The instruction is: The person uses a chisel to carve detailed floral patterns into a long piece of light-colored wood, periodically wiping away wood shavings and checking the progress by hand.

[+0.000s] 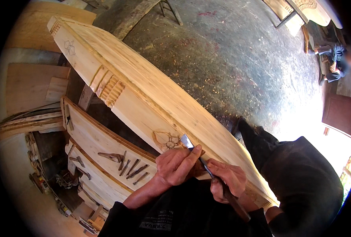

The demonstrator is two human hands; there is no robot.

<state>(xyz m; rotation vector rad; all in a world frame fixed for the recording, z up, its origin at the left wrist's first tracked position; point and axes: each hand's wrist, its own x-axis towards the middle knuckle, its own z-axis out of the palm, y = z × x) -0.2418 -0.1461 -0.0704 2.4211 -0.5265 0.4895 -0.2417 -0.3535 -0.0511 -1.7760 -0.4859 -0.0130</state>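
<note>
A long pale wooden board with fluted carved bands runs diagonally across the view. A half-cut flower motif is carved into its near face. My left hand rests on the board beside the motif, fingers pinching the steel blade of a chisel close to its tip. My right hand is wrapped around the chisel's dark handle, which points back toward my body. The blade's edge touches the wood at the flower's right side.
A lower curved plank on the left carries several spare chisels. More boards and scrap wood are stacked at the far left. The concrete floor is strewn with shavings. Another person sits at the far right.
</note>
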